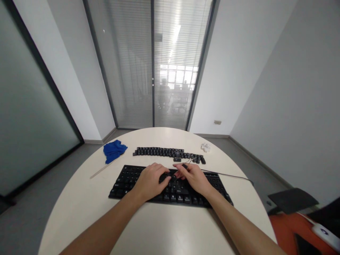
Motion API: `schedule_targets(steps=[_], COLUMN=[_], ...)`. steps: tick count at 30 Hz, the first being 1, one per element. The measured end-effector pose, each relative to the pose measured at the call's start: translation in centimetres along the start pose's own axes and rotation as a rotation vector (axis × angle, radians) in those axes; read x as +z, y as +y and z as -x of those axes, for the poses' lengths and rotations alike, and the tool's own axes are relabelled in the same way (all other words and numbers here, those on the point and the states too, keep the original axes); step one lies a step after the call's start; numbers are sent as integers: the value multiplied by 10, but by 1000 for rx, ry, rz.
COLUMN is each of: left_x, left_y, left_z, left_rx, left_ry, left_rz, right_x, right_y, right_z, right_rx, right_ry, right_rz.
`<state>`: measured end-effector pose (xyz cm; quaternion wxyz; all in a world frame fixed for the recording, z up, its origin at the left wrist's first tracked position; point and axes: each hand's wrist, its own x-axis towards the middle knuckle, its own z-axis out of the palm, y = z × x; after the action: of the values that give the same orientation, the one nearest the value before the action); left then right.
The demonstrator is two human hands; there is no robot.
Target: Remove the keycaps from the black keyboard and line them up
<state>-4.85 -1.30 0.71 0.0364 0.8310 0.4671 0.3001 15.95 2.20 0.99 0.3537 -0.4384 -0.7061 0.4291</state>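
Note:
A black keyboard [127,179] lies across the table in front of me, with many keycaps still on it. My right hand [195,176] is closed over its right half. It grips a small tool with a dark handle and thin wire prongs, which looks like a wire keycap puller [185,165]. Beside it, my left hand [151,180] rests on the middle of the keyboard. Its thumb and forefinger are bent towards each other close to the right fingertips. Whatever small dark piece lies between them is too small to make out.
Loose black keycaps [156,151] stand in rows behind the keyboard. At the left lie a blue cloth [114,150] and a thin wooden stick [102,169]. A crumpled clear plastic piece [205,147] sits at the back right. The keyboard's cable [231,175] crosses the table's right edge.

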Motion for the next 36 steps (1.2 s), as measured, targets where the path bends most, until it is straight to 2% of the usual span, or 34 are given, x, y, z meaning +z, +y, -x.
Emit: schedule_targets(steps=[6,11,14,18,24,32,36], left_x=[5,6,6,6,4,3,2], left_y=[6,4,3,3,5,3,3], left_z=[1,0,0,0,1,2,2], left_rx=[41,35,43,53,60,36,-26], left_ry=[-29,-14,-11,-27,-61,-88,-71], left_rz=[35,29,28,34,94,145,197], right_x=[4,4,2,-1,1,2,2], right_y=[2,0,-2,-5,-10,-7,-7], right_z=[-1,0,1,4,6,5,5], right_rx=[29,30,48,37,-63,-67,-89], right_ry=[30,4,-60,-134,-122,-113,-117], right_rz=[-94,-126,-134,-57,88,31,26])
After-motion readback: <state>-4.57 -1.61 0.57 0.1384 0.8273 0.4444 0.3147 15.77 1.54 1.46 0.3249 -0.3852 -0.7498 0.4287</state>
